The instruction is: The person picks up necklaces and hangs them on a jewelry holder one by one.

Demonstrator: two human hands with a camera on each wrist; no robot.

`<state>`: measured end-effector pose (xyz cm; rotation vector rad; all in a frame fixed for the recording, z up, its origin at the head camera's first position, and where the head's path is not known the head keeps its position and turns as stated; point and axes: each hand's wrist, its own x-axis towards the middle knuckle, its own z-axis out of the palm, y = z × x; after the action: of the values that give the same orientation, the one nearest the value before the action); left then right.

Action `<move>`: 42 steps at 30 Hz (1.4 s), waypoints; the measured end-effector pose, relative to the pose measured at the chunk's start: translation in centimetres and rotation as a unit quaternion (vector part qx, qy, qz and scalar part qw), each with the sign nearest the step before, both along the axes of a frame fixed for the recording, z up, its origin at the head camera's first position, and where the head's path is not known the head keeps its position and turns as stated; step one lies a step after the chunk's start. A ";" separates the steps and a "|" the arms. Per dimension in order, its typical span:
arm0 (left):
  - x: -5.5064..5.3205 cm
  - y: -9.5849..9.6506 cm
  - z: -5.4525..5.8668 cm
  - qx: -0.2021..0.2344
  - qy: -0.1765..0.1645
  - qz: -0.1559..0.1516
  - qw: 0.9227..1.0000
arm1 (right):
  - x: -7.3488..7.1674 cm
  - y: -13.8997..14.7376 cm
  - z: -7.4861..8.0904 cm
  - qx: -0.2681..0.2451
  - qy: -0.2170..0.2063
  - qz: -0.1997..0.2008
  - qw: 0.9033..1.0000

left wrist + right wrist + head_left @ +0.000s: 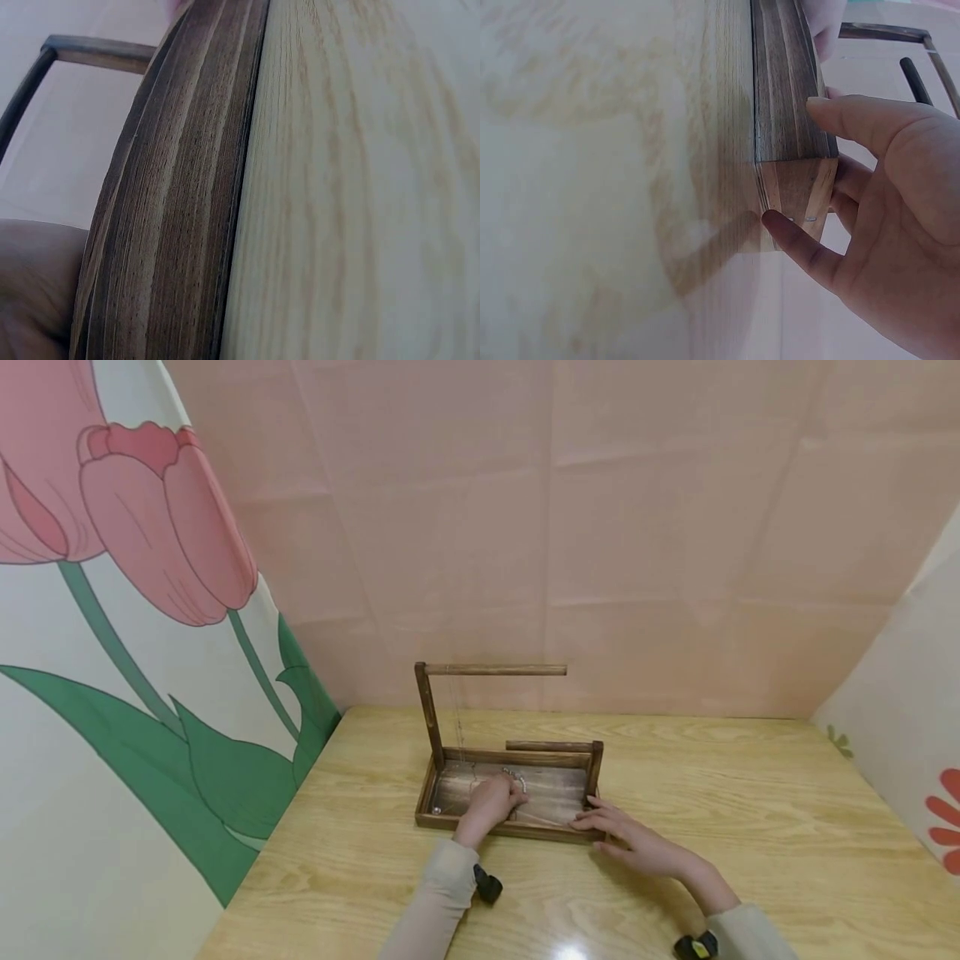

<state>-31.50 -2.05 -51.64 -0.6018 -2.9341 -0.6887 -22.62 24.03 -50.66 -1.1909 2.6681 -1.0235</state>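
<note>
A dark wooden jewelry stand with a shallow tray (pixel 465 828) stands on the table. My left hand (pixel 491 800) reaches over its front wall, fingers curled down inside. At those fingertips a silvery beaded bracelet (pixel 519 779) shows as an arc, seemingly pinched; the hand covers the rest. My right hand (pixel 633 843) rests at the tray's right front corner. In the right wrist view, its spread fingers (pixel 799 244) touch the front wall and end face (pixel 799 191). The left wrist view has mostly the front wall (pixel 169 195), with part of the left hand (pixel 37 292) beside it.
A tall post (pixel 431 714) carries the upper bar (pixel 495 670), with a thin necklace (pixel 459 722) hanging at its left. A lower bar (pixel 551 747) juts from the short right post (pixel 594 764). A small shiny piece (pixel 437 811) lies in the tray's left front corner.
</note>
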 end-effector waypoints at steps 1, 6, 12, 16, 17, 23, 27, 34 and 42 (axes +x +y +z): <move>0.0 0.0 0.0 -0.002 -0.001 -0.002 1.000 | 0.0 0.0 0.0 -0.002 -0.003 0.001 1.000; -0.1 0.0 0.0 -0.011 -0.005 -0.012 1.000 | 0.0 -0.1 -0.1 -0.007 -0.008 0.002 1.000; -0.2 -0.2 0.0 -0.001 -0.013 -0.024 1.000 | -0.1 0.0 -0.2 -0.007 -0.011 -0.002 1.000; -0.4 -0.6 0.3 0.085 -0.064 -0.027 0.994 | -0.1 0.0 -0.1 -0.006 -0.017 -0.001 1.000; -0.4 -0.8 0.4 0.108 -0.079 -0.030 0.991 | -0.1 0.1 -0.1 -0.007 -0.020 -0.001 1.000; -0.9 -1.7 0.3 0.195 -0.112 -0.062 0.972 | 0.0 0.1 0.0 -0.011 -0.034 0.000 0.999; -1.1 -2.1 0.2 0.233 -0.138 -0.073 0.960 | 0.0 0.1 -0.2 -0.008 -0.028 -0.001 1.000; -1.0 -2.6 0.5 0.311 -0.206 -0.075 0.925 | -0.2 0.2 -0.7 -0.006 -0.007 -0.003 1.000; -1.1 -3.1 0.9 0.354 -0.254 -0.078 0.897 | -0.2 0.2 -0.6 -0.003 -0.016 -0.006 1.000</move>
<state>-32.61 -5.12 -50.74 -0.6344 -2.6994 -2.0742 -22.85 24.27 -51.25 -1.1521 2.6533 -1.0444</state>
